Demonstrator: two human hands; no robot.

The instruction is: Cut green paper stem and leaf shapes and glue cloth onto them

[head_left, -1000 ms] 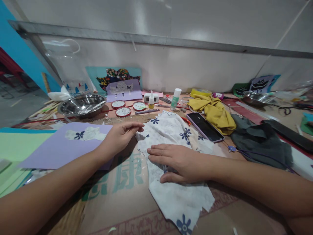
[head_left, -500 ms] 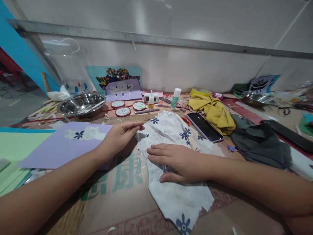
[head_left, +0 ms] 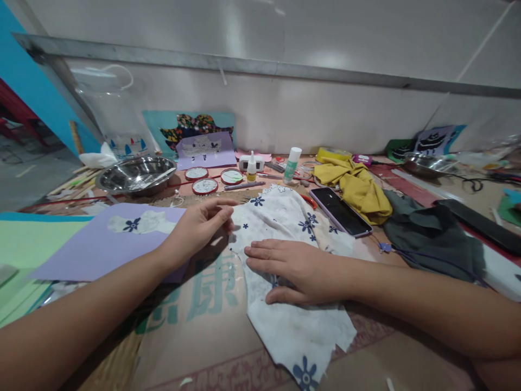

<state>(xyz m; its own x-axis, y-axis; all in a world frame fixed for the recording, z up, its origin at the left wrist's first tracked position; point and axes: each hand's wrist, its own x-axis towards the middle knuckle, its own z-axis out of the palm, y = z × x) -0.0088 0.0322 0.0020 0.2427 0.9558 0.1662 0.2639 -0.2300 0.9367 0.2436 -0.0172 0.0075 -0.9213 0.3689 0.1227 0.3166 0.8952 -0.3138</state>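
White cloth with dark blue flowers (head_left: 280, 217) lies over the cardboard (head_left: 195, 331) in the middle. My right hand (head_left: 297, 271) rests flat on it, palm down, fingers stretched out to the left and thumb apart. At the cloth's upper left edge is my left hand (head_left: 203, 225), its fingers bent and thumb lying close to them; whether it pinches anything is hidden. Beside my left wrist lies a purple sheet (head_left: 81, 247) with a white flowered cutout (head_left: 148, 221) on it. A phone (head_left: 342, 210) is to the right of the cloth.
Behind the cloth stand a glue stick (head_left: 292, 165), a small bottle (head_left: 251, 168) and red-rimmed round dishes (head_left: 204, 186). A metal bowl (head_left: 136, 175) sits at the back left. Yellow cloth (head_left: 354, 187) and dark cloth (head_left: 431, 233) lie to the right.
My left hand has shifted slightly left, its fingers curling in more at the cloth's edge. My right hand has stayed in place.
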